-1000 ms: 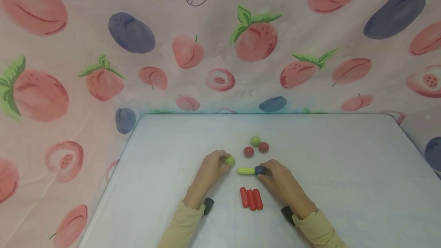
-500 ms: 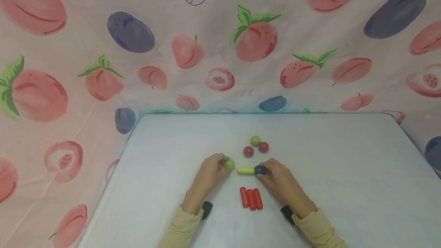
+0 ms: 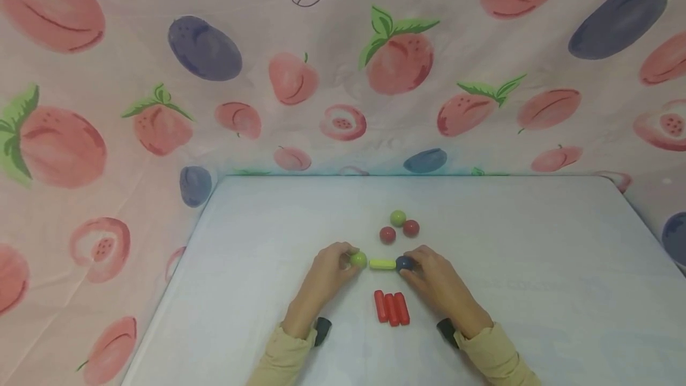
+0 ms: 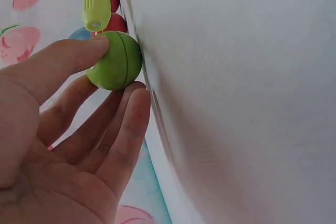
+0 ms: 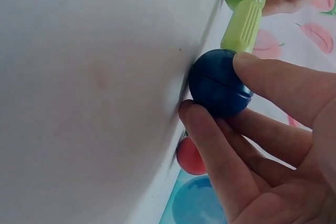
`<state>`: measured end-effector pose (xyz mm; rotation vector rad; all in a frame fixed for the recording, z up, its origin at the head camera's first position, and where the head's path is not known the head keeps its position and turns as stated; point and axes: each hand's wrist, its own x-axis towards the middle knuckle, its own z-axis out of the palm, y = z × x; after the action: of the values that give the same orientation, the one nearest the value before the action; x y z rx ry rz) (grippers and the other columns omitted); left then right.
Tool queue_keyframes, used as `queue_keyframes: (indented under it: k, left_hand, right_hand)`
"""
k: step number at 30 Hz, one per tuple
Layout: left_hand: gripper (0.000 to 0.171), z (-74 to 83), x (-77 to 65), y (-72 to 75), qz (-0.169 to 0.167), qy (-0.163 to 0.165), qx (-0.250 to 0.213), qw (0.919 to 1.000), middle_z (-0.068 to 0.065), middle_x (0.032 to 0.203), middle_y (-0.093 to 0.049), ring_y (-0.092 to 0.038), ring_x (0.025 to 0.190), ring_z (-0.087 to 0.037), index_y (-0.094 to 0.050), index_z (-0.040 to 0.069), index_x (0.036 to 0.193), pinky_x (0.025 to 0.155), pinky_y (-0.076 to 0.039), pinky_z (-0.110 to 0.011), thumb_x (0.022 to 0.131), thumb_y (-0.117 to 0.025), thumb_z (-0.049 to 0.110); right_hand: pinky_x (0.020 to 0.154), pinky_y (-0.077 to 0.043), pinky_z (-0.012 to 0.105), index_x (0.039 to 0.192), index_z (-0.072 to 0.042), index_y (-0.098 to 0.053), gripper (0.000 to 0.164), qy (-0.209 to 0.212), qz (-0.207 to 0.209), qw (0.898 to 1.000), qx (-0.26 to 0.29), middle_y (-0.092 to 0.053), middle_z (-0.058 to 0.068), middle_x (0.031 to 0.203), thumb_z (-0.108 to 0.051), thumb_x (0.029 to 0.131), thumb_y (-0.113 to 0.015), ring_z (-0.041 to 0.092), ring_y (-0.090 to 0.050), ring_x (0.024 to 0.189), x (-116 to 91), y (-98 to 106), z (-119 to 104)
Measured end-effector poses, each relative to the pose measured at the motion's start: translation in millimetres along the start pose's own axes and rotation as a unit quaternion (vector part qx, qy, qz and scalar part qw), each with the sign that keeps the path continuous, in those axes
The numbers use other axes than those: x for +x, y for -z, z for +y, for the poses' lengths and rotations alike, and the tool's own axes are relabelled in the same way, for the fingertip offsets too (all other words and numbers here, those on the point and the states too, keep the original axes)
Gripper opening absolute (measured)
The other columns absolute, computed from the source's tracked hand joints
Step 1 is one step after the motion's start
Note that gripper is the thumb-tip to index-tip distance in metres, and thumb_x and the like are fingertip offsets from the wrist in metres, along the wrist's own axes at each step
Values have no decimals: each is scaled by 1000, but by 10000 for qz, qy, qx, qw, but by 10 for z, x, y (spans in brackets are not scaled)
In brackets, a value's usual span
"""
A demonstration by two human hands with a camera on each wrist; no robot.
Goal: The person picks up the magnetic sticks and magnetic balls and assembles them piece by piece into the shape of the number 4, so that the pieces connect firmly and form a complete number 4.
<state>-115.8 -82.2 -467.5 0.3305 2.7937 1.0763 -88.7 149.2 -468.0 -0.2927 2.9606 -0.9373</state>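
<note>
My left hand (image 3: 328,271) pinches a green ball (image 4: 116,60) between thumb and fingers. In the head view a small gap parts this ball from the left end of a yellow-green ribbed rod (image 3: 383,264). The rod's right end meets a dark blue ball (image 5: 219,83), which my right hand (image 3: 438,279) holds between thumb and fingertips. A seam runs round each held ball. Nearer the front, several red rods (image 3: 392,308) lie side by side between the forearms.
Beyond the hands, another green ball (image 3: 398,218) sits with two red balls (image 3: 387,234) on the white table (image 3: 536,243). A fruit-print cloth (image 3: 321,76) hangs behind the table and along its sides.
My left hand has brought the green ball toward the front and slightly right, in line with the yellow-green rod. The right hand and the blue ball stay in place.
</note>
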Motion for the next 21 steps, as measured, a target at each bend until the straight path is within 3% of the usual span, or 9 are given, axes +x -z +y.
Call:
queue_keyframes:
  k: [21]
  left_hand:
    - [29,9,-52,-16,-22,182,-108,9998,1,106,-70,-63,92,-15,-69,14,116,80,-55,-30,89,-75,23]
  right_hand:
    - [90,-57,40,115,-5,-68,35,-84,-106,9999,41,-66,4,104,-15,84,-80,20,-65,99,47,-25,-25]
